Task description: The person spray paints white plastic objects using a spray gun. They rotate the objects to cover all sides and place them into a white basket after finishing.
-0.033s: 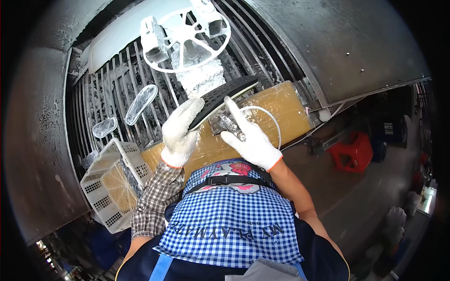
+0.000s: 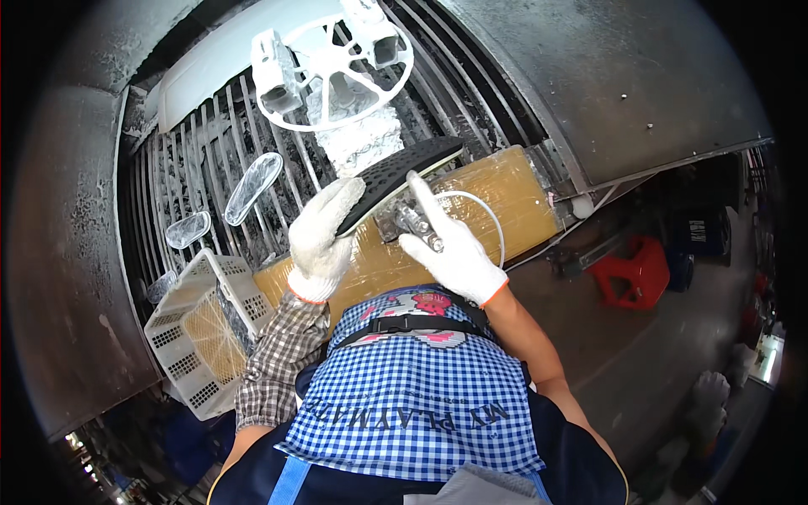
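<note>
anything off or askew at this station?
The white slotted basket lies tipped on its side at the bench's left end. Both gloved hands, left and right, hold the black perforated sole; nothing else stands out.

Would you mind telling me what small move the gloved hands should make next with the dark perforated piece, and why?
Probably steady the dark perforated piece with the left hand while the right hand works the small metal part under it. The piece sits tilted over the yellowish wrapped board, the left hand holds its lower end, and the right forefinger points up along it, so nothing looks firmly settled yet.
</note>
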Available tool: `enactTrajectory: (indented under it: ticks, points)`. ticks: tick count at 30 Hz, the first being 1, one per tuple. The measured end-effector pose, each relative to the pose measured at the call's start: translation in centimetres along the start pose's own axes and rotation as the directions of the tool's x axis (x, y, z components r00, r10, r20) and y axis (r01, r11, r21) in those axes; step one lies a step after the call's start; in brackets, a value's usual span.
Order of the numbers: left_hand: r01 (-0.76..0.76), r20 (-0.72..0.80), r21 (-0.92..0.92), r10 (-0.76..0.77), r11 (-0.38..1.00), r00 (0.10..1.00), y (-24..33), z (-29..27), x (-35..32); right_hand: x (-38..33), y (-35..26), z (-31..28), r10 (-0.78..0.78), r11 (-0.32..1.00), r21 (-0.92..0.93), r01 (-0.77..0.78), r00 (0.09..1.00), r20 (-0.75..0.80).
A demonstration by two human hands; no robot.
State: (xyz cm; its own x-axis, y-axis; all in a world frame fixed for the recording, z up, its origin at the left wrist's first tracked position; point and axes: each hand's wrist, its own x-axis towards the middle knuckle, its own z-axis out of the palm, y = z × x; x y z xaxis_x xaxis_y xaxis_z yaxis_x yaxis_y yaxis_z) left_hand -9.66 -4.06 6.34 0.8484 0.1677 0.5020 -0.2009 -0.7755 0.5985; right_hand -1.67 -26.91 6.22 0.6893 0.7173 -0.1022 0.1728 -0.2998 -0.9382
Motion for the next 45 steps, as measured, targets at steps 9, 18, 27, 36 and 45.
enactTrajectory:
  ticks: [9,18,27,36,45]
  points:
    - [0.044,0.033,-0.088,-0.041,0.995,0.999,-0.5,-1.2,-0.1,0.3,4.3,-2.0,0.073,0.997,0.041,-0.065,0.97,-0.232]
    - [0.472,0.183,-0.8,-0.598,0.371,0.781,1.4,-5.9,6.7,-2.5,6.3,-4.2,0.2,0.799,0.601,0.018,0.935,-0.293]
    - [0.178,-0.12,-0.818,-0.465,0.547,0.877,-4.3,-11.5,19.1,-2.9,6.7,-3.3,0.186,0.909,0.417,-0.016,0.91,-0.37]
    - [0.273,-0.025,-0.761,-0.448,0.588,0.894,-10.0,-11.9,24.5,-3.3,6.2,-3.5,0.159,0.934,0.357,-0.011,0.908,-0.387]
    - [0.348,0.02,-0.759,-0.515,0.551,0.857,-10.8,-10.4,24.7,-3.4,6.3,-3.3,0.185,0.908,0.417,-0.024,0.919,-0.349]
